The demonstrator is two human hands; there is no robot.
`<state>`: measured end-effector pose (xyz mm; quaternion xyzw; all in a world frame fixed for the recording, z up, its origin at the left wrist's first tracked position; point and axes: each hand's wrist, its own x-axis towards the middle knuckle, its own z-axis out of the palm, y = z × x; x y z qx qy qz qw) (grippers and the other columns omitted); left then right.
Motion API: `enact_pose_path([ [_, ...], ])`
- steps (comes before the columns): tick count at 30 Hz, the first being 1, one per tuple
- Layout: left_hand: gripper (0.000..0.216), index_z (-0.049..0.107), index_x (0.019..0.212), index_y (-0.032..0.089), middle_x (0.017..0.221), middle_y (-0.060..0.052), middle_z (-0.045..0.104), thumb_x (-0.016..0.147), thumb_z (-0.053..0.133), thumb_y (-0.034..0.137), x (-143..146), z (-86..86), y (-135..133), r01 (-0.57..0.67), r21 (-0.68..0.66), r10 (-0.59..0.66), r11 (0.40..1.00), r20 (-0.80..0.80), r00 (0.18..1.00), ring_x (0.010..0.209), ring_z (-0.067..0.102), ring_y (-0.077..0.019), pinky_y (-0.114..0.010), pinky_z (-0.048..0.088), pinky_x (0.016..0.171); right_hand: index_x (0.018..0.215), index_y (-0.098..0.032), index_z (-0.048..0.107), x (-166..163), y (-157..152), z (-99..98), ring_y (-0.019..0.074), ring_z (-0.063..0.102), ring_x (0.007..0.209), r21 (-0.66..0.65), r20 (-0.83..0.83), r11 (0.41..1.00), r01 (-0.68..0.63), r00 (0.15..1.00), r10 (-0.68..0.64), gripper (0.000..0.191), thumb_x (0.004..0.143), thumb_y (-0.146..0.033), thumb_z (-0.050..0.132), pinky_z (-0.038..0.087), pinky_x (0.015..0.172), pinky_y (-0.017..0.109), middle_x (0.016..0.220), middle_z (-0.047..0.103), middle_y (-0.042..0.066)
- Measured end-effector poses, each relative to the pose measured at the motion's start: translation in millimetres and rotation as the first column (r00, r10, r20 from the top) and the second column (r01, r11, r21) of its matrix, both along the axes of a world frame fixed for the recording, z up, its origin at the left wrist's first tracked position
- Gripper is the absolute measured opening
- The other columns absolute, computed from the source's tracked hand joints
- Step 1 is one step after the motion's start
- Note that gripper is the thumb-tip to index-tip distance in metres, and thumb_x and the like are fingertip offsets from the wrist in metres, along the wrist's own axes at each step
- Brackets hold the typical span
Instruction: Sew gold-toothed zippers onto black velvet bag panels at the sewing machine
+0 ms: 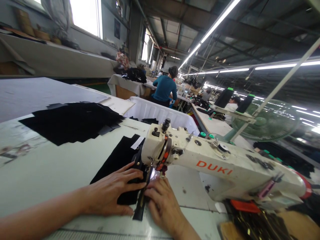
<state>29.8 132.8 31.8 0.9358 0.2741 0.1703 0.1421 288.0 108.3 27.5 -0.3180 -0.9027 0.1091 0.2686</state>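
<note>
A white sewing machine (210,163) with orange lettering stands before me, its lamp lit at the needle area. Black fabric (113,163) with a small white label (137,142) lies left of the machine head and runs under it. Along its right edge a narrow black zipper (139,208) with a metallic-looking line passes toward the presser foot. My left hand (116,190) rests flat on the fabric, fingers stretched out and apart. My right hand (163,203) has curled fingers pinching the zipper edge just in front of the foot; the fingertips are partly hidden.
A pile of black fabric pieces (75,120) lies left on the table. Behind the machine stands a white plastic bin (160,110). Black thread cones (223,97), a green fan (267,120) and a heap of black and gold zippers (260,225) are on the right. A person (165,87) sits ahead.
</note>
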Motion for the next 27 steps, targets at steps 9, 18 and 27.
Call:
enact_pose_path([
  [9, 0.066, 0.056, 0.145, 0.029, 0.145, -0.008, 0.059, 0.084, 0.077, 0.042, 2, 9.7, -8, 0.011, -0.004, -0.011, 1.000, -0.010, 1.000, 0.133, 0.057, -0.0317, -0.044, 0.033, 0.123, 0.107, -0.025, 0.066, 0, 3, -2.9, 0.0212, 0.062, 0.099, -0.038, -0.020, 0.999, 0.025, 0.999, -0.025, 0.033, 0.086, -0.006, 0.048, 0.046, 0.100, 0.040, 0.100, 0.069, 0.003],
  [18, 0.066, 0.054, 0.147, 0.031, 0.151, -0.008, 0.055, 0.086, 0.075, 0.044, 1, -1.0, 6, -0.062, -0.001, 0.062, 0.998, 0.011, 0.998, 0.140, 0.050, -0.0324, -0.047, 0.031, 0.124, 0.126, -0.023, 0.063, -3, 4, -18.4, 0.0257, 0.062, 0.114, 0.036, 0.017, 0.988, 0.152, 0.988, -0.153, 0.051, 0.082, -0.002, 0.049, 0.045, 0.108, 0.047, 0.122, 0.070, 0.006],
  [27, 0.073, 0.044, 0.153, 0.038, 0.159, -0.006, 0.045, 0.088, 0.071, 0.056, -5, -23.9, 11, -0.132, -0.028, 0.133, 0.991, 0.017, 0.991, 0.146, 0.040, -0.0382, -0.052, 0.039, 0.118, 0.133, -0.022, 0.060, -5, 6, -26.5, 0.0271, 0.060, 0.123, 0.085, 0.024, 0.976, 0.200, 0.979, -0.203, 0.057, 0.081, -0.001, 0.048, 0.045, 0.111, 0.052, 0.133, 0.067, 0.007],
])
